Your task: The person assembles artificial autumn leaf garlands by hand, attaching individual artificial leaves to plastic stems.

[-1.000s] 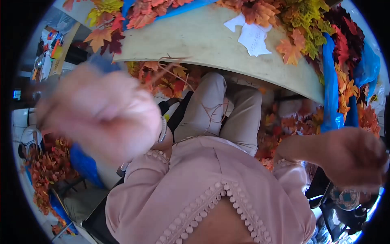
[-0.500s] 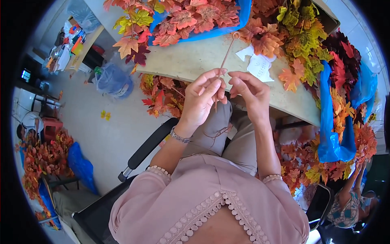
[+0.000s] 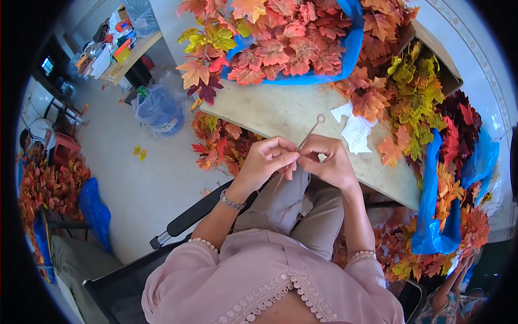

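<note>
A thin brown stem (image 3: 309, 132) with a small ring at its upper end slants up between my hands, above my lap. My left hand (image 3: 264, 162) is closed in a pinch around its middle. Right against those fingertips, my right hand (image 3: 330, 162) is pinched too. Whatever lies between its fingers is too small to make out. The stem's lower end shows beneath my left fingers. Faint thin brown strands hang over my trousers (image 3: 275, 202).
The table (image 3: 253, 108) ahead bears a blue-lined heap of red leaves (image 3: 291, 46), yellow-green leaves (image 3: 413, 86) and white paper (image 3: 357, 132). A blue plastic sheet (image 3: 429, 216) hangs at its right. A chair armrest (image 3: 194, 216) is left. People sit at both sides.
My right hand has come in to meet my left at the stem, its fingers now pinched. The view has shifted, so the table appears lower.
</note>
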